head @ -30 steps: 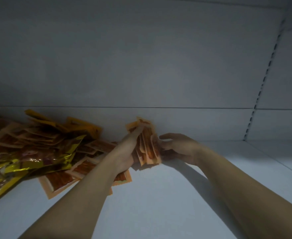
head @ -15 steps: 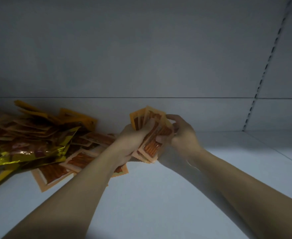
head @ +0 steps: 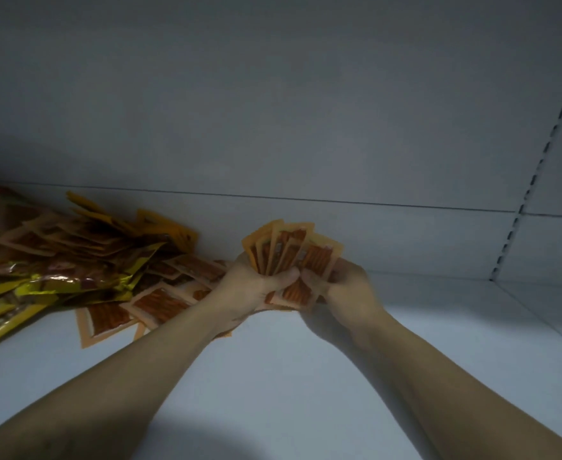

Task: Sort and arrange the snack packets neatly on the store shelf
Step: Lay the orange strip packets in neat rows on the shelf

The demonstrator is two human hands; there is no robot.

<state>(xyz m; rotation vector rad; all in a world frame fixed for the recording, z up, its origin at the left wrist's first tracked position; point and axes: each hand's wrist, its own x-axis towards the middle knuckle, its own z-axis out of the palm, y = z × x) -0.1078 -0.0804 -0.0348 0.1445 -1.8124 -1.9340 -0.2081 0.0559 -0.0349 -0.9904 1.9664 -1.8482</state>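
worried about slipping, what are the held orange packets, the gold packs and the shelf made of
Orange packets: thin flexible plastic film, fairly matte; they fan and bend. Gold packs: likely metallised foil film; crinkles with bright glints. Shelf: probably painted metal, smooth and pale; dim light leaves it uncertain.

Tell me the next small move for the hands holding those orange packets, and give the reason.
Probably square the fanned orange packets into an even stack by tapping their lower edges on the shelf. The left hand and right hand both hold the bunch, but its tops splay unevenly, and bare shelf lies just below. The loose pile at left waits unsorted.
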